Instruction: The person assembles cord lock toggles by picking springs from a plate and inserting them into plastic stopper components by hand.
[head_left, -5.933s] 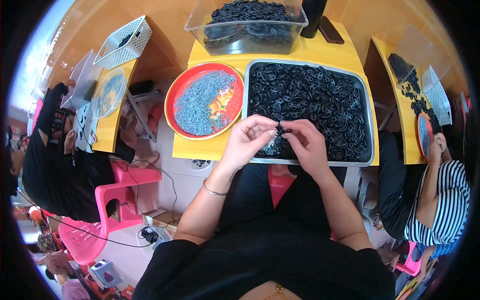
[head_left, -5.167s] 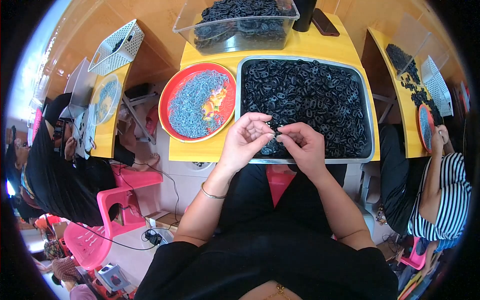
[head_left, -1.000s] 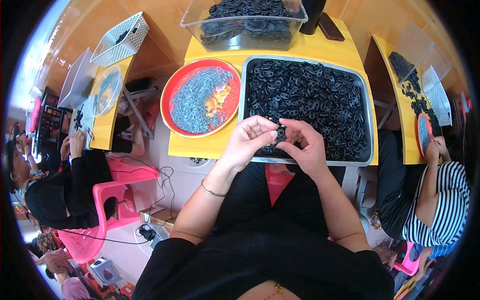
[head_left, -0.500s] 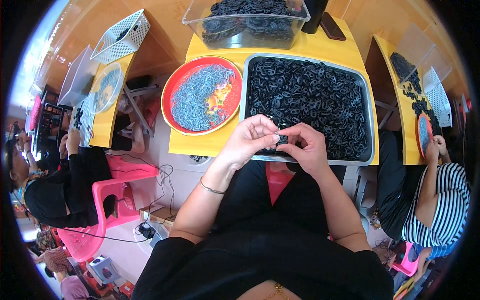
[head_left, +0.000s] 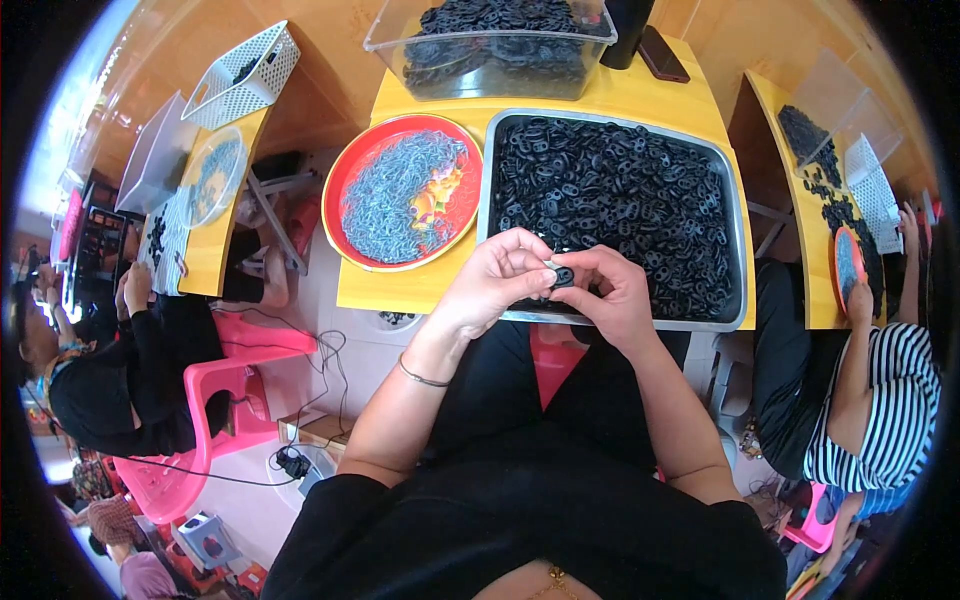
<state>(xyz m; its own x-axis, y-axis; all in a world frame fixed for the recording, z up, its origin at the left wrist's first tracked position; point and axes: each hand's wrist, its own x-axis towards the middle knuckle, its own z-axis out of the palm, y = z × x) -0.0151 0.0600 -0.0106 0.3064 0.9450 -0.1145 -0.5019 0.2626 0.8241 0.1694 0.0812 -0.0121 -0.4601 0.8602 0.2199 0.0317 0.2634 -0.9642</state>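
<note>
Over the near edge of a metal tray [head_left: 742, 260] full of black two-holed plastic pieces [head_left: 610, 190], my hands meet. My right hand [head_left: 612, 290] pinches one small black two-holed piece [head_left: 565, 277] between thumb and fingers. Its left end meets the thumb and fingertip of my left hand [head_left: 505, 275], which is closed in a pinch with the other fingers curled. Something small and pale shows at those fingertips, too tiny to name. Left of the tray, a round red plate [head_left: 338, 165] holds a heap of small silvery metal pins [head_left: 385, 205].
A clear plastic bin [head_left: 480, 75] of black pieces stands at the back of the yellow table [head_left: 390, 290], with a phone [head_left: 664, 54] beside it. People work at side tables, left [head_left: 110, 370] and right [head_left: 870, 400]. A pink chair [head_left: 230, 390] and cables lie leftward.
The black piece between my fingers has turned so its holed face shows more. My hands stay in place. The person at right has moved one hand up toward the white basket.
</note>
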